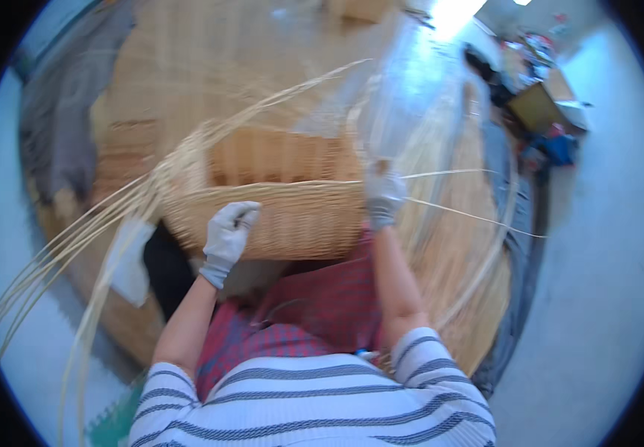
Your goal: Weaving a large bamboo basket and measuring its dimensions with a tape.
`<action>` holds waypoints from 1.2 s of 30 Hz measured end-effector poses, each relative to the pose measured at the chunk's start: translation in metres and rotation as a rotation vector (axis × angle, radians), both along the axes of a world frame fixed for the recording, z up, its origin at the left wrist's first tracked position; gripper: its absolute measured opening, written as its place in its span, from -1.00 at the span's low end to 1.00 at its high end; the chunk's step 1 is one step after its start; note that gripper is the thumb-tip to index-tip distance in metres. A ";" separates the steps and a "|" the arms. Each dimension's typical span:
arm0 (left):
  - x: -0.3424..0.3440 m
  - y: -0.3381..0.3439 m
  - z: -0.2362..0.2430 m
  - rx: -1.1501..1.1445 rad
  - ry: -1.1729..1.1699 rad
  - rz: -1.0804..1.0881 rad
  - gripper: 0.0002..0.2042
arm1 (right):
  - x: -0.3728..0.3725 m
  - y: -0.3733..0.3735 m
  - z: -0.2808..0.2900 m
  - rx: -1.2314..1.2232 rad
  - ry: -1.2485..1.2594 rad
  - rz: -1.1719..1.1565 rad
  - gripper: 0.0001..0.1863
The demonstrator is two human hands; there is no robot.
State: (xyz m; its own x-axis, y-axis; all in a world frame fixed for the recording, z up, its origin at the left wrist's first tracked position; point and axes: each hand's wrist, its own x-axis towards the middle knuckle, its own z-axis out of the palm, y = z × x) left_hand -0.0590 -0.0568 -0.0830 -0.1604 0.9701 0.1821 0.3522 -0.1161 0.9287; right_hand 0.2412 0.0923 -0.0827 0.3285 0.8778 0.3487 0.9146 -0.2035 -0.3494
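Note:
A rectangular wicker basket [277, 223], partly woven, sits before me with its long near wall facing my lap. My left hand [229, 235], in a pale glove, is against that wall, left of its middle. Its fingers are curled, and anything inside them is hidden. At the basket's right end is my gloved right hand [385, 192], smeared by motion, its fingers closed around a wicker strand [452, 173]. A second thin strand runs out to the right below it. From the left corner, a bundle of long loose strands [143, 190] fans out leftward and toward the upper right.
Brown boards [448, 276] lie around the basket. Grey cloth [61, 112] hangs at the left edge, and a red-blue checked cloth [292, 305] covers my lap. Boxes and mixed items, including an open cardboard box [538, 110], are piled at the far right.

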 end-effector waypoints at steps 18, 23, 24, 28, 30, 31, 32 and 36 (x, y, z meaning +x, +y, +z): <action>-0.175 -0.081 0.070 -0.266 -0.452 0.767 -0.73 | -0.338 -0.235 0.078 0.006 0.662 1.776 -0.72; -0.207 -0.109 0.071 -0.409 -1.018 0.102 -0.76 | -0.356 -0.231 0.100 0.291 0.591 1.823 -0.36; -0.209 -0.108 0.073 -0.406 -0.901 0.096 -0.74 | -0.359 -0.229 0.100 0.297 0.593 1.813 -0.36; -0.209 -0.105 0.073 -0.378 -0.455 0.087 -0.66 | -0.362 -0.226 0.111 0.165 0.690 1.826 -0.50; -0.209 -0.104 0.075 -0.358 -0.236 0.095 -0.61 | -0.362 -0.237 0.098 -0.003 0.302 1.932 -0.70; -0.185 -0.092 0.104 -0.395 -0.029 0.126 -0.50 | -0.346 -0.242 0.102 0.045 0.036 1.912 -0.76; -0.175 -0.078 0.112 -0.388 -0.032 0.109 -0.50 | -0.334 -0.246 0.092 -0.253 -0.034 1.944 -0.75; -0.163 -0.060 0.098 0.192 0.184 -0.030 -0.43 | -0.298 -0.250 0.088 -0.270 0.147 1.838 -0.70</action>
